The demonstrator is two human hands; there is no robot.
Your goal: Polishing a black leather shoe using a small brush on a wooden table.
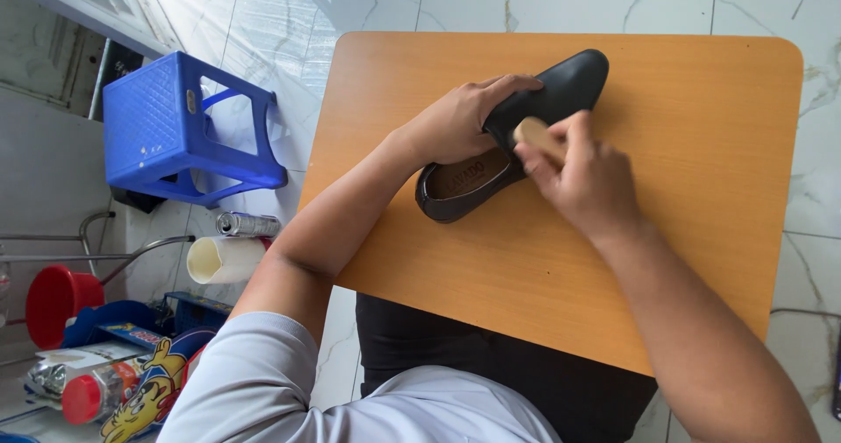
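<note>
Black leather slip-on shoe [526,127] lies on its side near the middle of the orange-brown wooden tabletop [701,189], toe pointing away from the person, tan insole facing the camera. Left hand [460,123] closed over the shoe's upper edge, fingers wrapped across the vamp, pinning it down. Right hand [587,180] gripping a small pale wooden-handled brush [533,134], its rounded end showing above the fingers and touching the shoe's side by the opening; bristles hidden.

On the white marble floor left of the tabletop: blue plastic stool [175,132], a silver can [248,225] lying on its side, a cream plastic cup [226,259] just beside it, and a red plastic funnel-shaped piece [54,298] further left.
</note>
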